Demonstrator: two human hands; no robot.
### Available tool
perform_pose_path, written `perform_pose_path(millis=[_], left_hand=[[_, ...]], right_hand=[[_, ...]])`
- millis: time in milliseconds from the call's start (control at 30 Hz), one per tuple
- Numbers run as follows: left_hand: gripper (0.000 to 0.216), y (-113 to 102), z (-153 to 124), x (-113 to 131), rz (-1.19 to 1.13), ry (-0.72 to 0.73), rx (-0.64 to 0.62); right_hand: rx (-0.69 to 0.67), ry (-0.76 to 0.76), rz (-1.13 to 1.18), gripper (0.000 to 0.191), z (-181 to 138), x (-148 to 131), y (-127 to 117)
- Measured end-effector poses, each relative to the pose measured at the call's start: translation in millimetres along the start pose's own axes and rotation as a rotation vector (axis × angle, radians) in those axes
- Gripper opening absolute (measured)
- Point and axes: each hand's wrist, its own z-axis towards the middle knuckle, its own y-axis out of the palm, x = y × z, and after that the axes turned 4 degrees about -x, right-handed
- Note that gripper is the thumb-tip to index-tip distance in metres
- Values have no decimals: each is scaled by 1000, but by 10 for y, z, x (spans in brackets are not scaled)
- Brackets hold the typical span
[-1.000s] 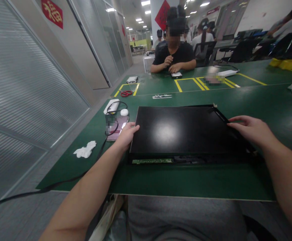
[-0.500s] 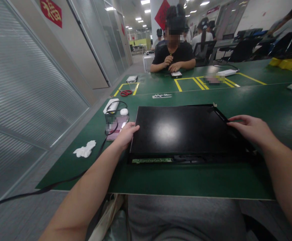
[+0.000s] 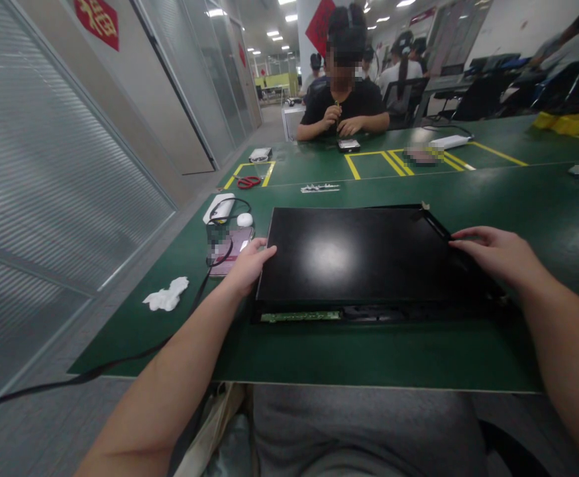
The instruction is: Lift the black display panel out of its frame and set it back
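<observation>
A black flat display panel (image 3: 359,258) lies a little askew in a shallow black frame (image 3: 436,222) on the green table. Along the near edge shows a narrow green circuit board (image 3: 300,317). My left hand (image 3: 252,265) grips the panel's left edge, thumb on top and the other fingers partly hidden at the side. At the right side, my right hand (image 3: 493,252) pinches the frame's edge between thumb and fingers. The undersides of panel and frame are hidden.
Left of the panel lie a phone (image 3: 232,252), a white power bank (image 3: 218,209) with a black cable, a small white case (image 3: 244,220) and crumpled tissue (image 3: 167,295). Red-handled scissors (image 3: 248,182) and thin white strips (image 3: 319,188) lie farther back. Across the table sits a person (image 3: 344,99).
Both hands keep their grip, and panel and frame look almost unmoved. The view has shifted very slightly. Across the table, the person's raised hand has moved a little.
</observation>
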Motion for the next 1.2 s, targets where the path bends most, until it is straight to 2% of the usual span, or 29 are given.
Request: perform_pose_path(millis=[300, 500, 567, 700, 867, 1200], left_hand=[[28, -20, 22, -21, -14, 29, 8], [32, -49, 42, -54, 16, 107, 25], [30, -64, 37, -50, 132, 179, 60], [21, -115, 35, -35, 528, 346, 184], [23, -196, 86, -92, 779, 355, 168], [20, -254, 179, -214, 934, 380, 144]], right_hand=[[-11, 27, 38, 31, -2, 4, 6], [-11, 20, 23, 31, -5, -16, -11], [-14, 14, 7, 32, -3, -20, -15], [-17, 10, 8, 32, -12, -32, -21], [-14, 21, 27, 32, -38, -63, -39], [-45, 93, 107, 38, -67, -88, -47]])
